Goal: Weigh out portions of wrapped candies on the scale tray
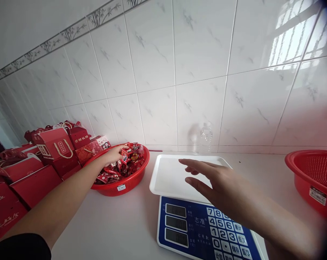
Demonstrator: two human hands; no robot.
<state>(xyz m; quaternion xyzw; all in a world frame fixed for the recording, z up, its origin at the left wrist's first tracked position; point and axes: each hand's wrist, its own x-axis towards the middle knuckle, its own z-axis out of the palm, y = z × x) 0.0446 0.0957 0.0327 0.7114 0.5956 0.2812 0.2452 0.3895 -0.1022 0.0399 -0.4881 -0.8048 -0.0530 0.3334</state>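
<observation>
Wrapped sweets (pixel 125 170) lie heaped in a red basket (pixel 137 181) towards the left of the worktop (pixel 120 225). We judge them light, small and slick outside, perhaps brittle inside; best scooped loosely or pinched by an edge. Our left hand (pixel 115 154) dips into the heap, arm outstretched; whether its grip holds any, we cannot tell. Our right hand (pixel 210 175), unladen, thumb and fingers parted, hovers above the scale's white tray (pixel 163 177).

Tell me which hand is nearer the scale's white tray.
Right. The right hand hovers over the white tray; the left hand is off to the tray's left, at the red packets in a red basket.
</observation>
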